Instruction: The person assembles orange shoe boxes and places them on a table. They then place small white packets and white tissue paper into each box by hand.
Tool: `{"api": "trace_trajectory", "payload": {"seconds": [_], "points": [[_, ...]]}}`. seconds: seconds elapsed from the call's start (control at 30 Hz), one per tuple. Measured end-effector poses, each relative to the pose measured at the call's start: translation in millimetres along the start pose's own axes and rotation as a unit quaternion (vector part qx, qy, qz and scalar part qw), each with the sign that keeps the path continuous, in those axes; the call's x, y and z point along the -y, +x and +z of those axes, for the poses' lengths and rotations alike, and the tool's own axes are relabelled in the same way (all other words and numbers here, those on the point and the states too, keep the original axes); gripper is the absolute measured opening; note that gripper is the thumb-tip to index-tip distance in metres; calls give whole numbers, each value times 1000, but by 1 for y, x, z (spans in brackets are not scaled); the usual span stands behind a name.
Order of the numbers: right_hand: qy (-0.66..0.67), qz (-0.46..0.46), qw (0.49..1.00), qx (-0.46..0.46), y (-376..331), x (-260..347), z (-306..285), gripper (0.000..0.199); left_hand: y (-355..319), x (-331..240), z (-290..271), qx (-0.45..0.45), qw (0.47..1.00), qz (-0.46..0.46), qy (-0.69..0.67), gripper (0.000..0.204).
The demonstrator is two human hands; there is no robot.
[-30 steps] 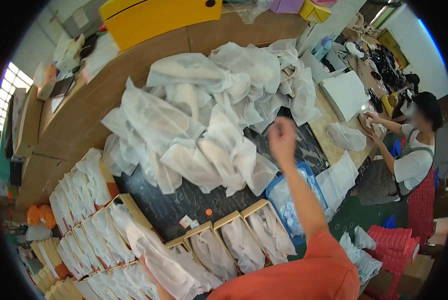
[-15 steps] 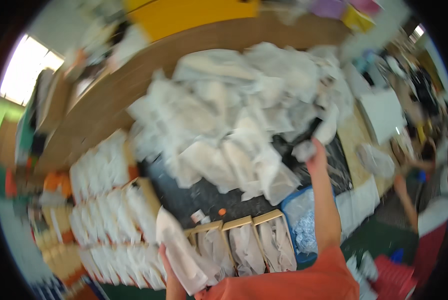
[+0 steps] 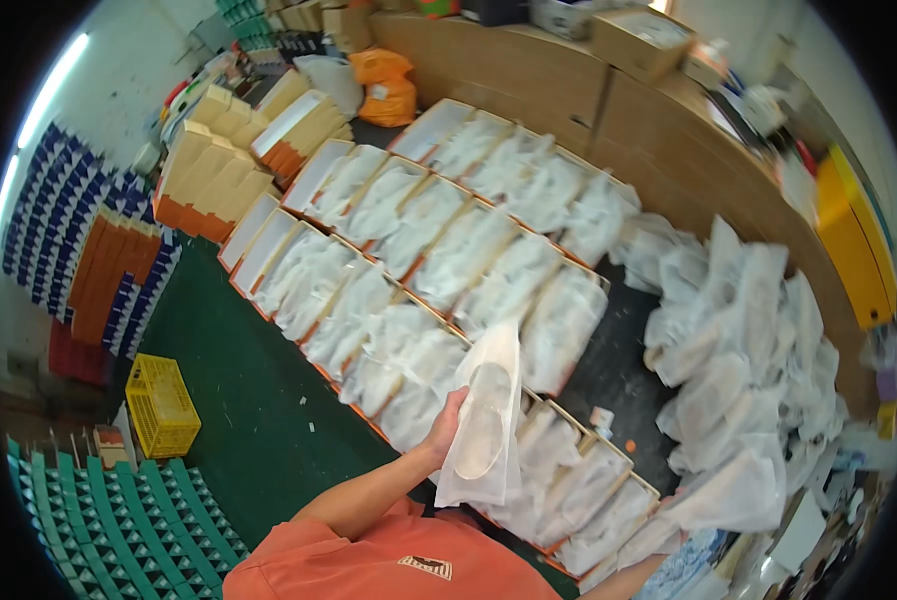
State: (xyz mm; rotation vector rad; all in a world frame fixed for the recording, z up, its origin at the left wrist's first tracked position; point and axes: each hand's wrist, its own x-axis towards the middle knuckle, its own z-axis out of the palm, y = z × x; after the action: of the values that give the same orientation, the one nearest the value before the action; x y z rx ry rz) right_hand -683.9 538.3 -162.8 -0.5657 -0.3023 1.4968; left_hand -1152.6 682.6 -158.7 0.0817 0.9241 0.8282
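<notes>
My left hand [image 3: 449,424] is closed on the edge of a white, see-through bag [image 3: 485,420]. A pale sole shape shows through it, so it looks like a bagged shoe. It is held over rows of open shoe boxes [image 3: 320,240] filled with similar white bagged items. My right hand [image 3: 672,503] is low at the right, mostly covered by white wrapping. It appears closed on another white bag [image 3: 648,538], though its fingers are largely hidden. Beside it, a heap of loose white bags [image 3: 733,370] lies on the black table surface [image 3: 623,375].
Stacked shoe boxes [image 3: 208,175] and an orange bag [image 3: 383,85] stand at the far left. A yellow crate [image 3: 161,405] sits on the green floor [image 3: 238,390]. Brown panelling [image 3: 498,65] borders the back, and a yellow box [image 3: 853,240] stands at the right.
My view has swung left over the box rows. The bag in my left hand now stands above the boxes. My right hand has moved from the heap's far side to near the front boxes.
</notes>
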Motion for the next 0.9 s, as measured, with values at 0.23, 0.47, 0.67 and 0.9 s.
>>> {"api": "trace_trajectory", "payload": {"seconds": [0.23,0.47,0.67,0.9], "points": [[-162,132,958,-198,191,-277,85,52,83,-204,-107,-44,990,122,-59,58],[-333,177,926,7,556,-421,343,58,267,-526,-99,-209,697,324,605,83],[-566,-228,764,211,546,-435,460,62,442,-604,-79,-37,504,339,794,69],[-671,-116,731,45,342,-338,290,42,475,-575,-168,-71,358,550,751,57]]}}
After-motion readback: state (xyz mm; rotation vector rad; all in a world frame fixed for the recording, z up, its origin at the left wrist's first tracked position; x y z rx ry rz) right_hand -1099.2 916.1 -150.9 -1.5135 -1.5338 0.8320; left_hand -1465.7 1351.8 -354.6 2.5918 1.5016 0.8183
